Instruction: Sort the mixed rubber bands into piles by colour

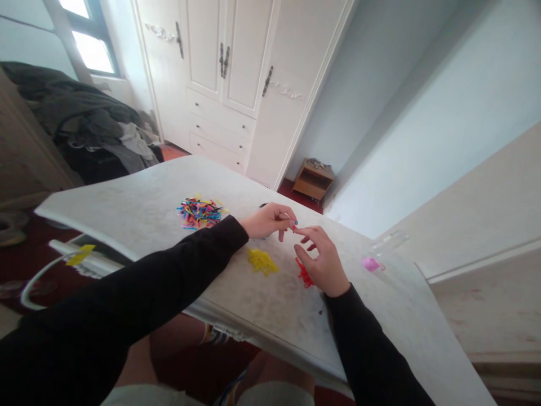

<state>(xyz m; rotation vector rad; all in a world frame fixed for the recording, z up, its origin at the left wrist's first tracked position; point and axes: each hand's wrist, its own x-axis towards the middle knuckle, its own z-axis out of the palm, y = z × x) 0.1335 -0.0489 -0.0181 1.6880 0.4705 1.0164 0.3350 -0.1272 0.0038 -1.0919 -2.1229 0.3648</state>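
My left hand [270,221] and my right hand [321,259] meet fingertip to fingertip over a pale marbled table [139,208]. Both pinch a tiny red band [294,227] between them. Under my right palm lies a small heap of red bands [304,275]. A heap of yellow bands [262,261] sits just below my left wrist. A larger mixed pile of many-coloured bands [199,213] rests farther left on the table. Both arms wear black sleeves.
A pink small object [370,263] and a clear plastic bag [389,241] lie at the table's right. A white wardrobe [236,73] stands behind, a small wooden stand [313,179] beside it, and piled clothes [93,129] at the left.
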